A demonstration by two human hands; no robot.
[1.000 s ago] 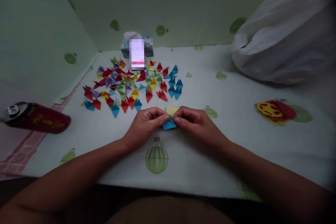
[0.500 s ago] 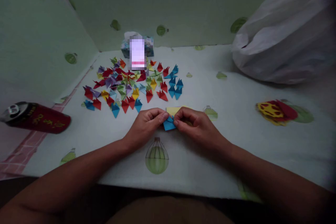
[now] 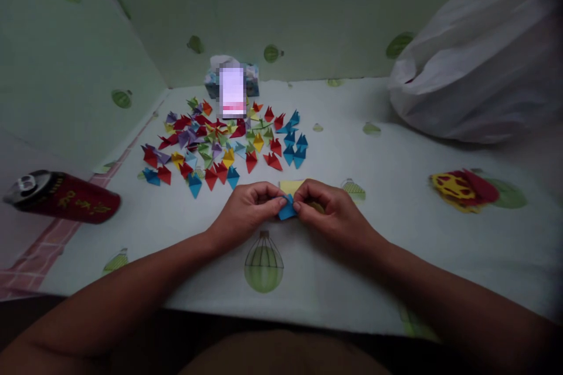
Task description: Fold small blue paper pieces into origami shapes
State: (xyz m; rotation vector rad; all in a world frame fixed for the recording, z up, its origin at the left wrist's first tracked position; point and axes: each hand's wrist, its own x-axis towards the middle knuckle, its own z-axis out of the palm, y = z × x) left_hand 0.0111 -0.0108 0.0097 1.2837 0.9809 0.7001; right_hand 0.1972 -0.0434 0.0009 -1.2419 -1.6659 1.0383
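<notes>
I note 2 hands: left hand [image 3: 246, 211], right hand [image 3: 329, 208], fingertips pinched closed on blue paper [image 3: 287, 211] — I'd match edges, crease firmly.

Blue paper [image 3: 287, 211] mostly hidden between fingertips [image 3: 278, 202]; box [image 3: 253, 78] front pixelated.

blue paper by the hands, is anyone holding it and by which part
Both hands hold the blue folded paper. The left hand pinches its left edge with the fingertips, and the right hand pinches its right edge.
</notes>
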